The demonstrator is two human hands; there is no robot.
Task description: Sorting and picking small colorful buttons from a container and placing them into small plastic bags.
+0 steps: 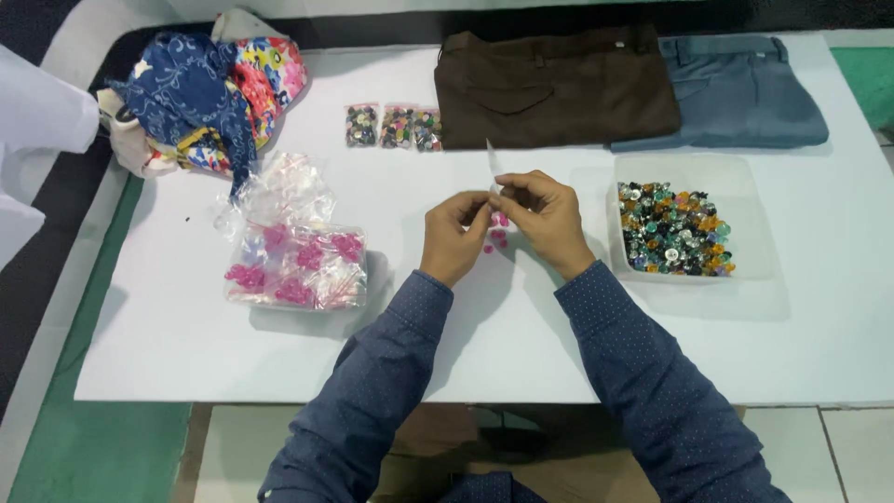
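Two hands meet above the middle of a white table (521, 354), forearms in dotted blue sleeves angling in from the lower edge. The left hand (453, 237) is curled, knuckles up, its fingertips pinching the lower edge of a small clear plastic bag (492, 172); the right hand (545, 216) arches over from the other side and pinches the same bag near its top, so that it stands upright between them. Just below the fingers, a few pink buttons (496, 237) lie on or close above the tabletop; whether any are inside the bag cannot be told. To the left sits a clear container of bagged pink buttons (296, 265), with loose empty bags (279, 189) behind it. To the right, one clear tray (745, 205) holds mixed coloured buttons. Three small packets of mixed buttons (393, 127) lie at the far side, beside two folded trousers, one brown (554, 88) and one grey-blue (740, 93). A bundle of patterned cloth (209, 93) rests at the far left corner.
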